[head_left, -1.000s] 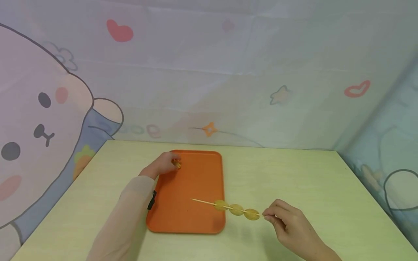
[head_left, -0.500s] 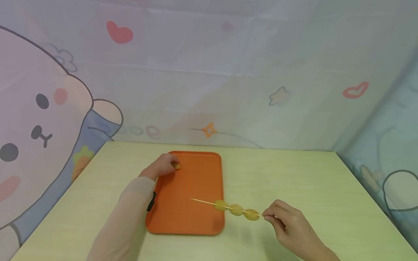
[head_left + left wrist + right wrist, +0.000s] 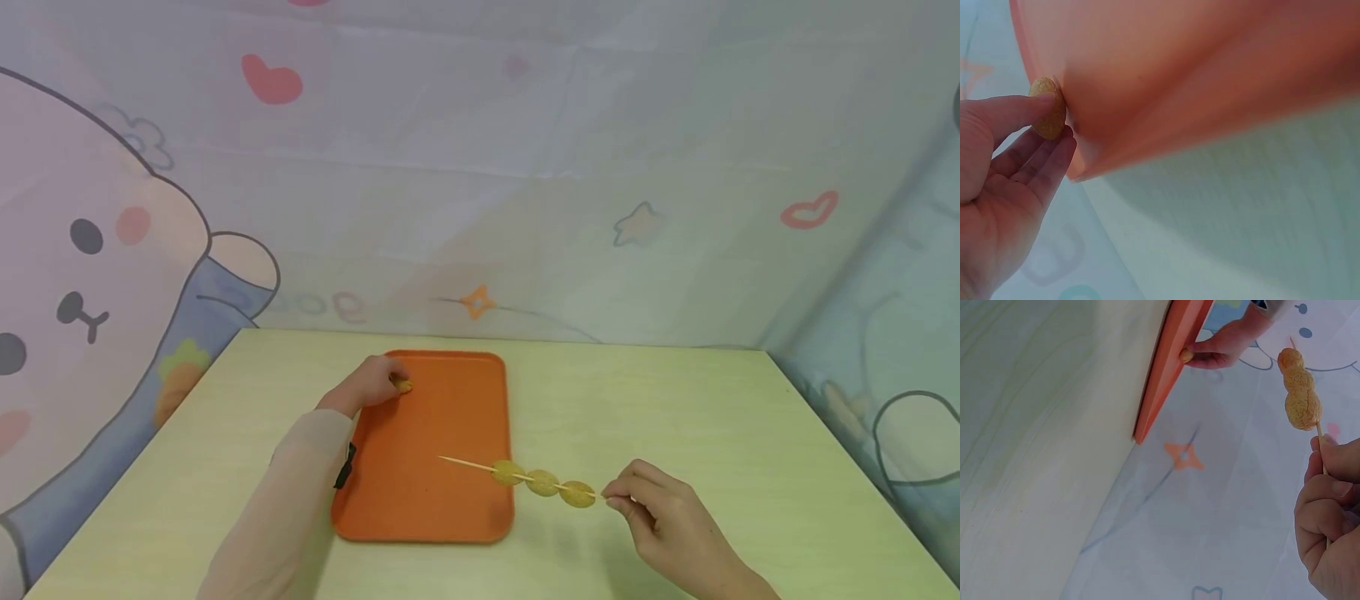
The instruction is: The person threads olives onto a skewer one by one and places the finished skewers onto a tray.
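My left hand [image 3: 372, 383] is over the far left corner of the orange tray [image 3: 442, 425]. It pinches one golden-brown oval puff [image 3: 1050, 109] between thumb and fingertips, close to the tray's surface in the left wrist view. To the right, my right hand [image 3: 667, 517] grips the end of a thin wooden skewer [image 3: 465, 463] between thumb and fingers. Three similar puffs are threaded in a row on that skewer, the middle puff [image 3: 542, 482] close to both others. The bare pointed end aims left, overlapping the tray in the head view.
The tray lies on a pale yellow-green wooden table [image 3: 645, 400], left of its middle. A black clip-like piece [image 3: 346, 467] shows at the left sleeve, by the tray's left edge. Behind the table hangs a cartoon-printed cloth [image 3: 450, 167].
The head view has tilted slightly. My left fingers have shifted a little around the puff, which appears slightly lower. My right hand and the skewer stay almost still.
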A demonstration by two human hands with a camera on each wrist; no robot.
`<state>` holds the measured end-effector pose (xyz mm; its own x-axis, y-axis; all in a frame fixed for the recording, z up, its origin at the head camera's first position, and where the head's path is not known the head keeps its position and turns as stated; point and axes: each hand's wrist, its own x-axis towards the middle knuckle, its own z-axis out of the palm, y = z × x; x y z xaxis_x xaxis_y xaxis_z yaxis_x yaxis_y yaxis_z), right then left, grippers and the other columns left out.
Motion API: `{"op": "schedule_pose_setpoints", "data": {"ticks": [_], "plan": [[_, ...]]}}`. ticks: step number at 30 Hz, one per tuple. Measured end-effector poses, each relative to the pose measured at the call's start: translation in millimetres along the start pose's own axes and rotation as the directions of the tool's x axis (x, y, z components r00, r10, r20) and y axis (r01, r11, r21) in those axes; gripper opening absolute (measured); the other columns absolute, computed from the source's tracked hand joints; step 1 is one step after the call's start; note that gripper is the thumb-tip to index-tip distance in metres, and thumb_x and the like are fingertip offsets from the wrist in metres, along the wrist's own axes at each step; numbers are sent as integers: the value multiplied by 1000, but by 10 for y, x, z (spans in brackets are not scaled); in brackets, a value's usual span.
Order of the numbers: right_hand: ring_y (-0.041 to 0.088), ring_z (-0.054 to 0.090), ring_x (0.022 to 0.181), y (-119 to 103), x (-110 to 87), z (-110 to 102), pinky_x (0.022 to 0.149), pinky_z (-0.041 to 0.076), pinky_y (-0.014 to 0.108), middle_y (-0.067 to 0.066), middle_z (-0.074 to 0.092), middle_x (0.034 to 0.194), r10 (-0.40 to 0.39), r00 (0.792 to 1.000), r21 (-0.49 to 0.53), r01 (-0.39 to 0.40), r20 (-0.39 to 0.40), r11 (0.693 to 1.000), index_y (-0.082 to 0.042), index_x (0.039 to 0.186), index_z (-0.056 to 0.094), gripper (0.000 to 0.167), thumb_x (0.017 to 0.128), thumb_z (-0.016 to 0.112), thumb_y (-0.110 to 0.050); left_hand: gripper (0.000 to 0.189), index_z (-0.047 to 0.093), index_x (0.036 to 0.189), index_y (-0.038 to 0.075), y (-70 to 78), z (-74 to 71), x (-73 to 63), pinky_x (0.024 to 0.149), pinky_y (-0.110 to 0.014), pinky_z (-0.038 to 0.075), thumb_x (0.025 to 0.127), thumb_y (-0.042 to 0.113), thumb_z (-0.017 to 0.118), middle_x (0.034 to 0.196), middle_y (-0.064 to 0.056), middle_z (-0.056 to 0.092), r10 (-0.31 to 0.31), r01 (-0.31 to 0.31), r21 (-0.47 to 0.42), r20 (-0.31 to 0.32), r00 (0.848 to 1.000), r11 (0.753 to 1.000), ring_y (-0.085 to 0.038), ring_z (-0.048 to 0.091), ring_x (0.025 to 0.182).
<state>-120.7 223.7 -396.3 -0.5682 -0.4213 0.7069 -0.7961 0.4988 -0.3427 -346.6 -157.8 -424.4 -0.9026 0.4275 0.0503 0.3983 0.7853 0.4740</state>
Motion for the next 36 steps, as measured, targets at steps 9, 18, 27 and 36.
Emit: {"op": "schedule_pose_setpoints", "data": {"ticks": [9,18,27,36], "plan": [[-5,40,61,5,28,-30,53,36,5,-6,58,83,1,1000,-33,-1,-6,999,-11,88,66,11,88,66,0,19,71,105,-5,73,-84,-49,86,-44,51,90,5,65,103,-19,69,24,-24,15,4,1000,1000,-31,62,94],[-4,41,61,11,51,-33,53,36,5,-4,58,83,-33,999,-22,32,-29,999,-10,89,67,6,92,63,-6,28,65,116,-9,278,-266,-181,91,-47,50,91,-4,55,114,-23,64,120,-120,-20,34,992,993,-37,60,106],[-5,41,62,-10,79,-50,54,36,5,-7,57,84,-25,999,-31,25,-24,999,-12,89,66,12,96,58,-15,19,70,106,-4,468,-242,-419,78,-34,52,89,-3,61,101,-12,66,320,-323,43,61,945,946,-24,60,89],[-4,41,60,-5,49,-67,52,35,6,-4,57,83,-37,999,-23,36,-35,999,-11,89,66,16,97,55,-18,18,70,105,0,604,-222,-765,75,-33,53,88,-2,65,95,-4,61,355,-354,-39,51,933,935,-14,56,83]]}}
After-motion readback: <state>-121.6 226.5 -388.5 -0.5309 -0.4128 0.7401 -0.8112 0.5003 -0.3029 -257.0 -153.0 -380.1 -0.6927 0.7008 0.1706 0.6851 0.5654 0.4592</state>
